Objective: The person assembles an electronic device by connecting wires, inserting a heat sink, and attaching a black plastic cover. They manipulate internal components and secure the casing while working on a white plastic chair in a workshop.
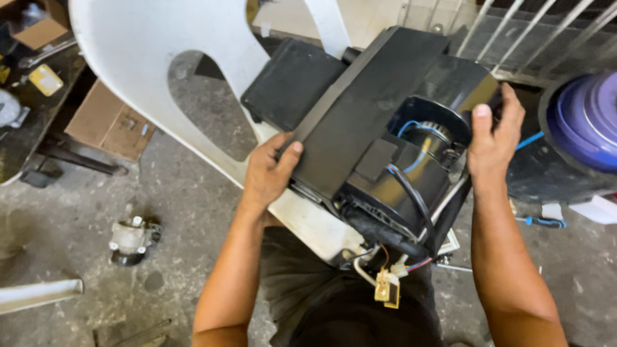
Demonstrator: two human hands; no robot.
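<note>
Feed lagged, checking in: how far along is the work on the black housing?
Done: the black plastic appliance housing rests on the white plastic chair, its motor exposed. In hand: left hand and right hand grip opposite sides. Left: wires and the yellowish connector hang attached.

Two hands: one left hand [270, 170] and one right hand [491, 138]. One big black machine part [373, 135] with wires hanging out. One white plastic chair [148, 58]. One small grey motor [130, 240] on the floor, lower left. Two flat cardboard pieces [106, 122] (upper left). One purple tub [588, 119], far right.
</note>
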